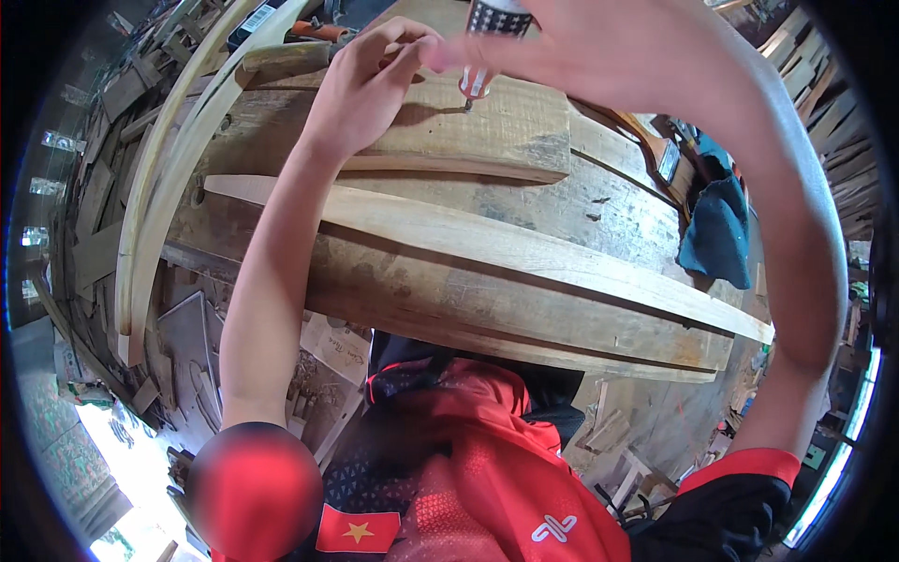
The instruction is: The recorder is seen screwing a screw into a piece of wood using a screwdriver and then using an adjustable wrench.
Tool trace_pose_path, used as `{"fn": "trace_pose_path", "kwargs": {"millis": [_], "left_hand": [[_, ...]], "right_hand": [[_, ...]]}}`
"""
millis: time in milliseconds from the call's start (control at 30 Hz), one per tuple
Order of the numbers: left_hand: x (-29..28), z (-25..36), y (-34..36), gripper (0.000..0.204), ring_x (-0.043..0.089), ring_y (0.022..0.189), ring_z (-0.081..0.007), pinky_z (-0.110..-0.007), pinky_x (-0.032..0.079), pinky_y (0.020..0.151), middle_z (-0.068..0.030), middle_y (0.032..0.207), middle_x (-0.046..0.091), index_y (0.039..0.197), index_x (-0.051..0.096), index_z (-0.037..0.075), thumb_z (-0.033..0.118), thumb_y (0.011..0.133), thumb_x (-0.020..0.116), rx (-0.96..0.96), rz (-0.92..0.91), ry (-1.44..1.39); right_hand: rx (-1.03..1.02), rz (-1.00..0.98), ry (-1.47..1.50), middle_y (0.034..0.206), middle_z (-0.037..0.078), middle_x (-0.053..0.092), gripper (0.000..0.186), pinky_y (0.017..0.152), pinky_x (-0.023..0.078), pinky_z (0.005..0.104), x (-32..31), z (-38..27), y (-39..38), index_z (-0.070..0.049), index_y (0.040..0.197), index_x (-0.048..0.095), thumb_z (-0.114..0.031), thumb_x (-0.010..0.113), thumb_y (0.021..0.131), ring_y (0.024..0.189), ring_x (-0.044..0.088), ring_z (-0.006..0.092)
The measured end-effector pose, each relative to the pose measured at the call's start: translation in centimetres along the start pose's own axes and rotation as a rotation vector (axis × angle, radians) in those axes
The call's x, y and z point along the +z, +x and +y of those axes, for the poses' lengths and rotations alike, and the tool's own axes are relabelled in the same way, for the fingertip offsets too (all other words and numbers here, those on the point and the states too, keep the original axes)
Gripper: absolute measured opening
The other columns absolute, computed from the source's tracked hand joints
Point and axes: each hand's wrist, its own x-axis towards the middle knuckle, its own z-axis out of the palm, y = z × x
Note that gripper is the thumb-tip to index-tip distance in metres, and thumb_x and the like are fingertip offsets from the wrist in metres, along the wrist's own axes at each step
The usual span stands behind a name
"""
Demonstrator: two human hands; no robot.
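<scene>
At the far side of the bench, my left hand (370, 89) hangs over a thick wooden board (510, 136). Its fingers are curled and pinched; what they hold, if anything, I cannot make out. My right hand (590, 56) is blurred, with the thumb stretched across to the left fingertips and its other fingers hidden. Behind that thumb stands a tool with a black-and-white patterned body and a red-and-clear lower part (475, 82). Its thin tip points down at the board. Whether my right hand grips this tool is hidden.
A long, tapered pale wood strip (524, 236) lies across the wooden workbench (421, 281). Curved wood pieces (159, 187) rise at the left. A wood-handled brush (660, 155) and a teal cloth (719, 229) are at the right. Wood scraps (103, 178) are piled beyond the bench.
</scene>
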Motion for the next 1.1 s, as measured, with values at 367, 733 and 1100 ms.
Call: {"fn": "trace_pose_path", "kwargs": {"millis": [367, 733, 1100], "left_hand": [[-0.6, 0.3, -0.5, 0.031, 0.063, 0.076, -0.0101, -0.027, 0.051, 0.076, -0.0016, 0.093, 0.077, 0.116, 0.069, 0.006, 0.032, 0.103, 0.057, -0.043, 0.000, 0.005], [-0.7, 0.4, -0.4, 0.030, 0.065, 0.078, -0.0094, -0.026, 0.050, 0.074, -0.0028, 0.093, 0.077, 0.116, 0.069, 0.006, 0.030, 0.104, 0.056, -0.013, 0.012, 0.024], [-0.7, 0.4, -0.1, 0.031, 0.071, 0.090, -0.0122, -0.027, 0.052, 0.081, -0.0057, 0.097, 0.077, 0.116, 0.069, 0.004, 0.029, 0.104, 0.056, -0.020, -0.035, -0.015]], "right_hand": [[-0.579, 0.307, -0.038, 0.102, 0.022, 0.069, 0.055, 0.086, 0.055, 0.0456, 2.4, 3.5, 0.8, 0.004, 0.123, 0.063, -0.047, 0.054, 0.105, 0.098, 0.067, 0.0268], [-0.956, 0.565, 0.015, 0.091, 0.019, 0.068, 0.054, 0.076, 0.056, 0.0430, 3.6, 5.6, 1.5, 0.006, 0.116, 0.064, -0.046, 0.053, 0.107, 0.084, 0.065, 0.0237], [-0.998, 0.448, 0.051, 0.095, 0.017, 0.066, 0.044, 0.079, 0.056, 0.0391, 3.7, 8.2, 1.7, 0.003, 0.119, 0.060, -0.038, 0.060, 0.104, 0.091, 0.064, 0.0240]]}}
